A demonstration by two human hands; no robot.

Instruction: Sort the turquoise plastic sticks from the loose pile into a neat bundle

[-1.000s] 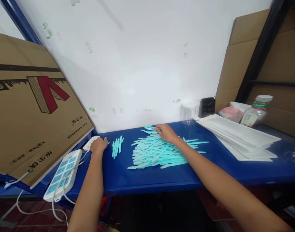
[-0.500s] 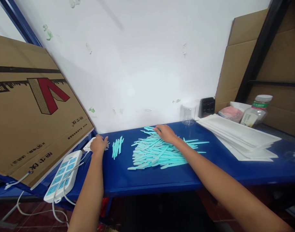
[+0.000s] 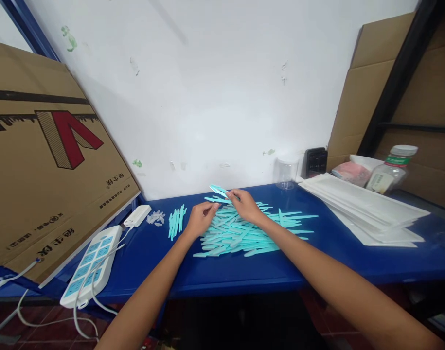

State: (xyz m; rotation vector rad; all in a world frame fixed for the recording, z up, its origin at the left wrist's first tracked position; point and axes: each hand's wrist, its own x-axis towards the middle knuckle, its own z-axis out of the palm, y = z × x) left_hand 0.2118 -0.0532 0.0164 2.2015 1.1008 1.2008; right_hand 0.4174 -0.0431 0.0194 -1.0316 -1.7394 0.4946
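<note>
A turquoise eyebrow razor (image 3: 218,190) is pinched in my right hand (image 3: 243,205), its light end pointing up and left; whether more than one is held I cannot tell. My left hand (image 3: 201,219) is closed just to the left, thumb and fingertips together, and what they hold is too small to make out. Below both hands spreads a big loose pile of turquoise eyebrow razors (image 3: 240,232) on the blue table (image 3: 222,277). Left of it lies a small row of the same razors (image 3: 176,222). Beyond that row sit small translucent caps (image 3: 156,218) in a heap.
A white power strip (image 3: 93,267) with cables and a white adapter (image 3: 137,215) lie at the left, beside a large cardboard box (image 3: 54,170). At the right stand a clear jar (image 3: 287,175), a black timer (image 3: 316,163), stacked white sheets (image 3: 364,206) and a bottle (image 3: 392,170).
My left hand has moved right from the small caps to beside my right hand, uncovering the caps. My right hand stays over the pile, now with a razor raised at its fingertips.
</note>
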